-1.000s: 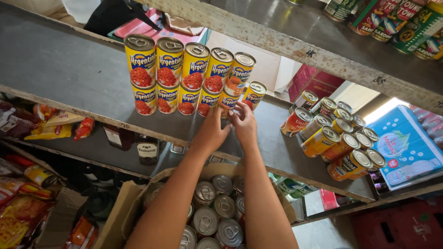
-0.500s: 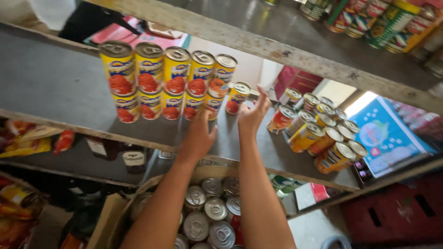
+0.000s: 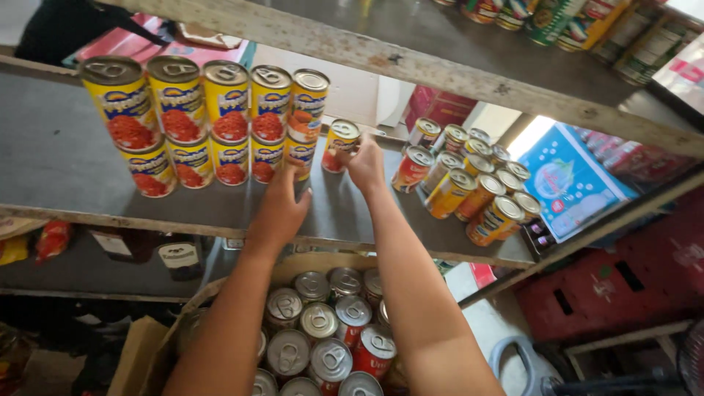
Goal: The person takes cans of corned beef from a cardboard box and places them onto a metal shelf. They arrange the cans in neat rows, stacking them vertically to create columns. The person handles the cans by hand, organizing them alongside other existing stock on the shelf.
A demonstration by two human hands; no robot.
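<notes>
Yellow can (image 3: 342, 145) pinched in right hand (image 3: 364, 165) | left hand (image 3: 281, 213) fingers loosely curled, empty, by stacked cans (image 3: 220, 121) | a nudge might topple stack

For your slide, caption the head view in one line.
Right hand grips a yellow can on the shelf; left hand rests beside stacked cans.

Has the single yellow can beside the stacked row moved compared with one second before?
Yes. The single can under the right hand now stands apart, right of the stacked cans.
</notes>
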